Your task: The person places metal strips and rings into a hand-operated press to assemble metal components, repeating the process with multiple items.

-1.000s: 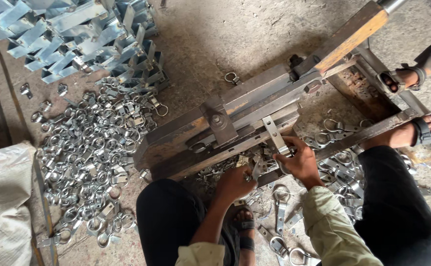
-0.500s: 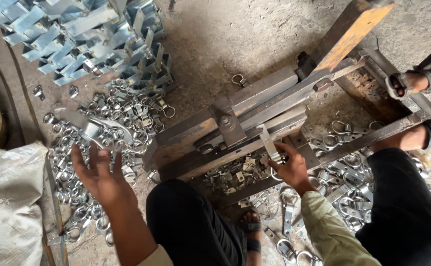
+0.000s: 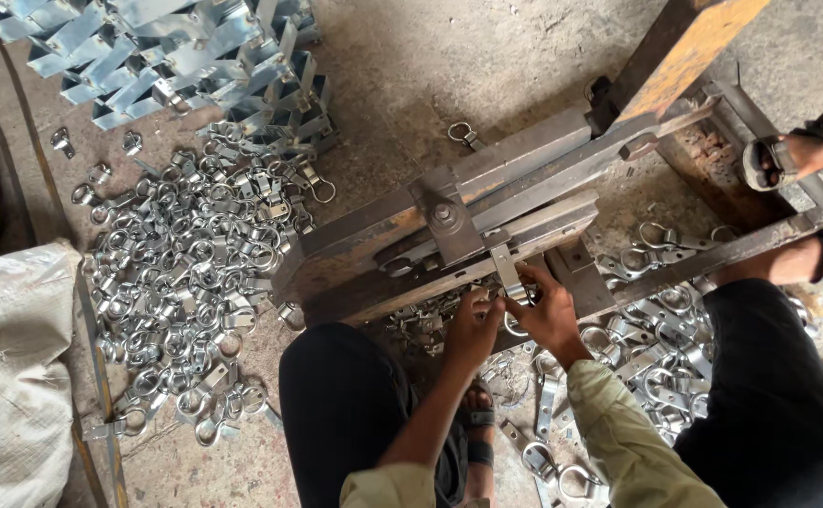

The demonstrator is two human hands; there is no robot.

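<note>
Steel fills the workshop floor as a seated person feeds a hand-operated press (image 3: 449,235). Both hands meet at its front edge: the left hand (image 3: 472,329) and the right hand (image 3: 548,315) pinch a flat metal strap (image 3: 507,275) standing in the slot, fingers curled and closed on it, though what else they hold beneath is hard to make out from above.

Far to the left of the left hand, a broad heap of finished ring clips (image 3: 185,273) spreads across the concrete, suggesting that a good share of the batch is done. Beyond it, a stack of bright folded brackets (image 3: 167,56) waits. To the right of the right hand and just below both wrists, more loose ring pieces (image 3: 656,329) lie between the person's knees, so plenty appears left.

Room is tight. The press frame walls off the space just ahead of the fingers, the long wooden lever (image 3: 684,42) rises beyond the right hand, and dark trouser legs hem both wrists. Open floor lies only past the press.
</note>
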